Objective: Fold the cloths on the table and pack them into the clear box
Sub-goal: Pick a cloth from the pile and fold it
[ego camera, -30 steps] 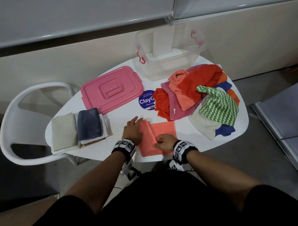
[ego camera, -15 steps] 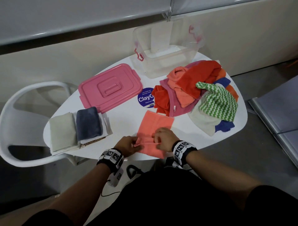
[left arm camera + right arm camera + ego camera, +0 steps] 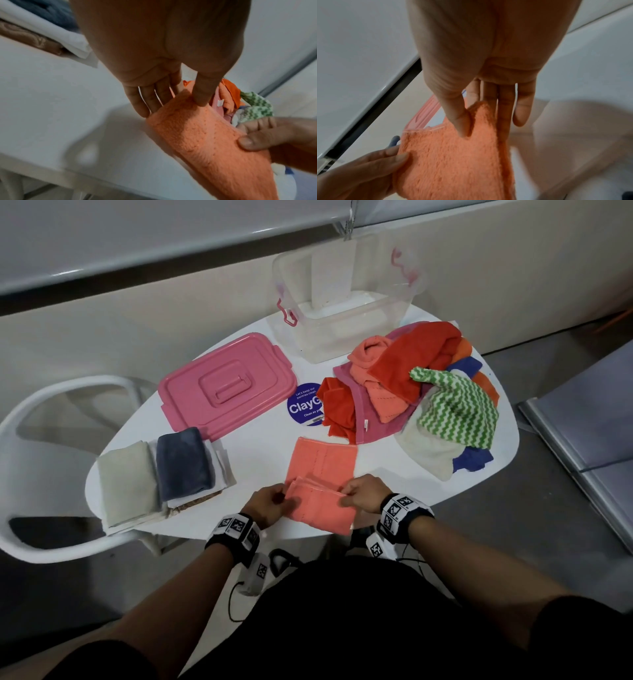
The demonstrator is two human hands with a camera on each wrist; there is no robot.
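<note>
My left hand [image 3: 266, 506] pinches the near-left corner of the coral cloth [image 3: 322, 481], thumb on top and fingers [image 3: 145, 100] under the edge, as the left wrist view shows. My right hand [image 3: 364, 494] pinches the near-right corner the same way, thumb pressed into the pile and fingers behind it in the right wrist view. Between the two hands the near edge is lifted and turned over toward the far side, so a fold runs across the cloth; its far half lies flat on the white table [image 3: 260, 453], and the near part overhangs the table's front edge. Just beyond it sits the heap of unfolded cloths [image 3: 407, 392]: red, coral, pink, blue, white, and a green zigzag one [image 3: 455, 409] on the right of the heap. The heap partly covers a round blue sticker [image 3: 303, 405]. The clear box [image 3: 346, 313] stands at the far edge of the table, touching the heap's far side, open, with pink latches; I cannot tell what lies in it. Its pink lid [image 3: 227, 385] lies flat left of the sticker. At the table's left end a stack of folded cloths [image 3: 161, 477] rests, a grey-blue one and a cream one on top. A white chair [image 3: 51, 419] stands beside that end.
</note>
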